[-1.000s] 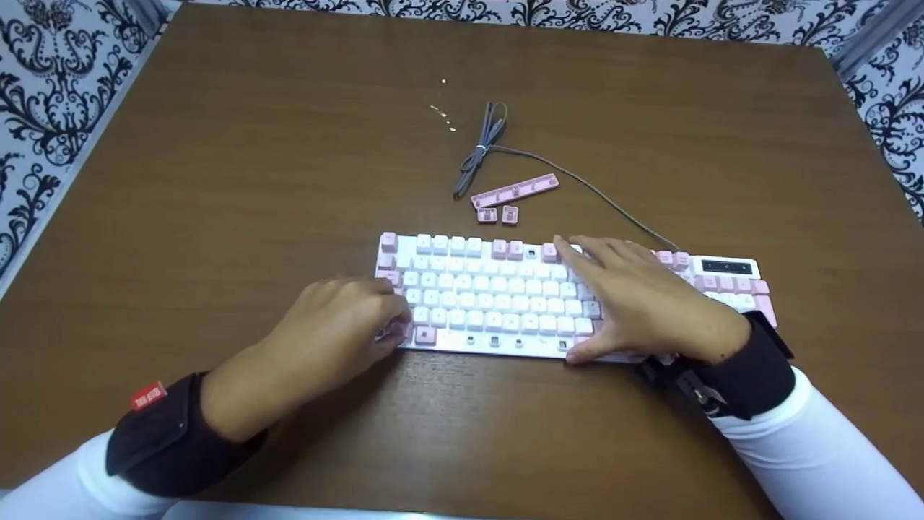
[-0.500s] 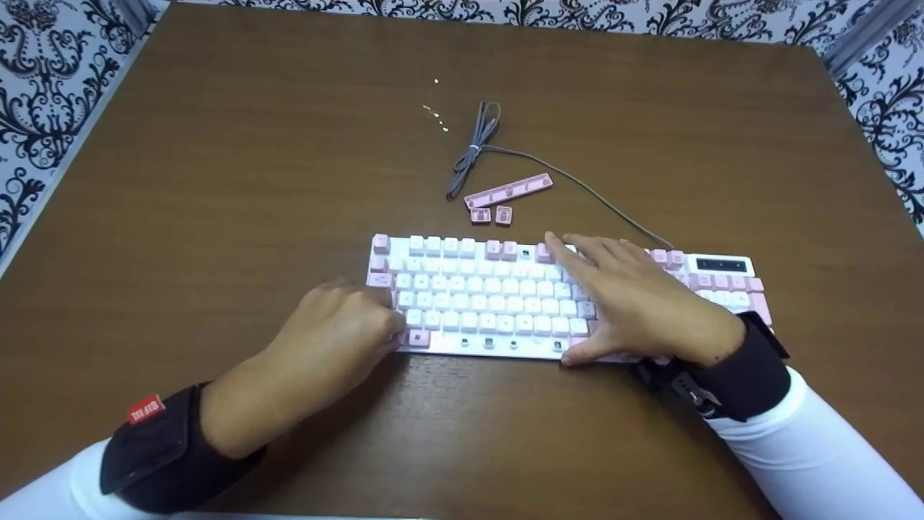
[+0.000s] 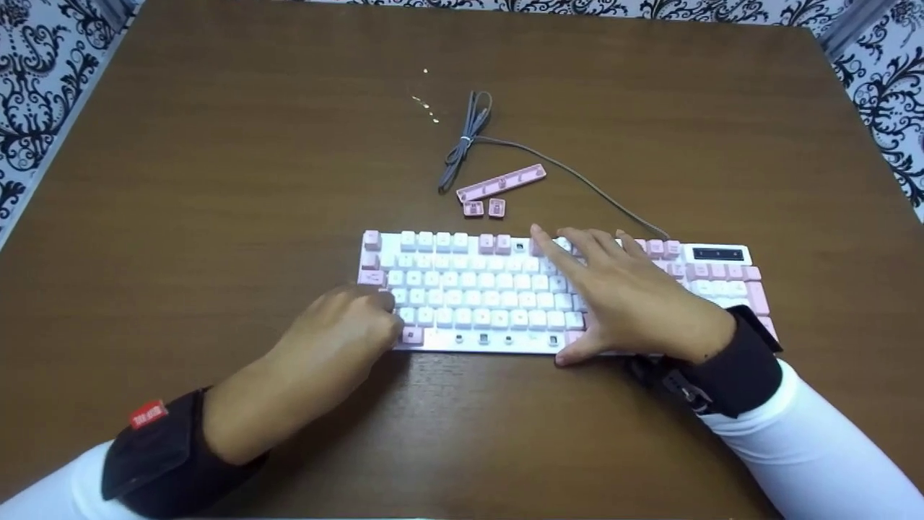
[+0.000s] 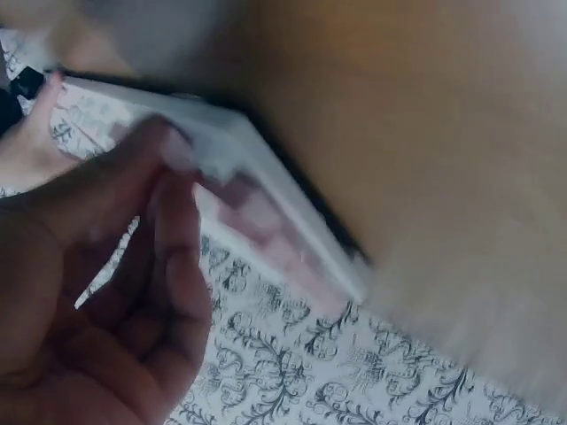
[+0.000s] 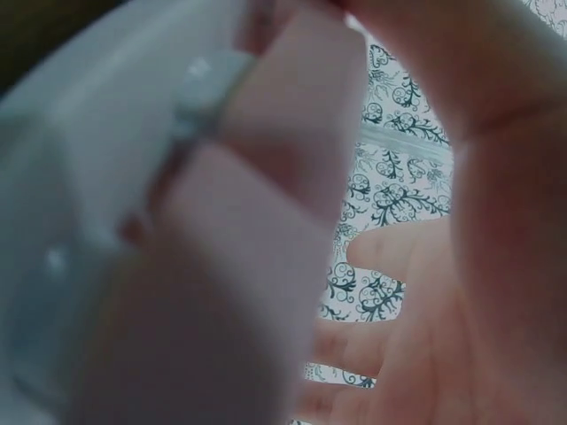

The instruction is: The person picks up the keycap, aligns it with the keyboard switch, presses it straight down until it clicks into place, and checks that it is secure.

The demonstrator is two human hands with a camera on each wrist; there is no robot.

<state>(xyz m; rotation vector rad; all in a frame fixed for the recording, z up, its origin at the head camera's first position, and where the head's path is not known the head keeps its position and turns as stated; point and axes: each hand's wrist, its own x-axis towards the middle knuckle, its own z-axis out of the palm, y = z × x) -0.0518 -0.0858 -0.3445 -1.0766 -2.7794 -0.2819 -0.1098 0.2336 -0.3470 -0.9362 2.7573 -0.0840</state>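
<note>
A white and pink keyboard (image 3: pixel 469 297) lies on the brown table, with several bare switches along its bottom row. At its lower left corner my left hand (image 3: pixel 336 328) pinches a corner keycap, which the fingers mostly hide. The left wrist view shows the thumb and index fingertip (image 4: pixel 177 208) close together by the keyboard's corner (image 4: pixel 239 142), blurred. My right hand (image 3: pixel 628 296) rests spread across the keyboard's right part, its thumb at the front edge. In the right wrist view pink keys (image 5: pixel 239 239) loom near the lens.
Behind the keyboard lie a long pink keycap (image 3: pixel 501 183) and two small pink keycaps (image 3: pixel 473 209), undersides up. A bundled grey cable (image 3: pixel 465 141) runs to the keyboard's back edge. Small pale specks (image 3: pixel 426 107) lie farther back on the table (image 3: pixel 253 144).
The left hand has turned slightly at the corner, and its thumb has passed out of the head view. The right hand stays on the keyboard. The head view has shifted a little.
</note>
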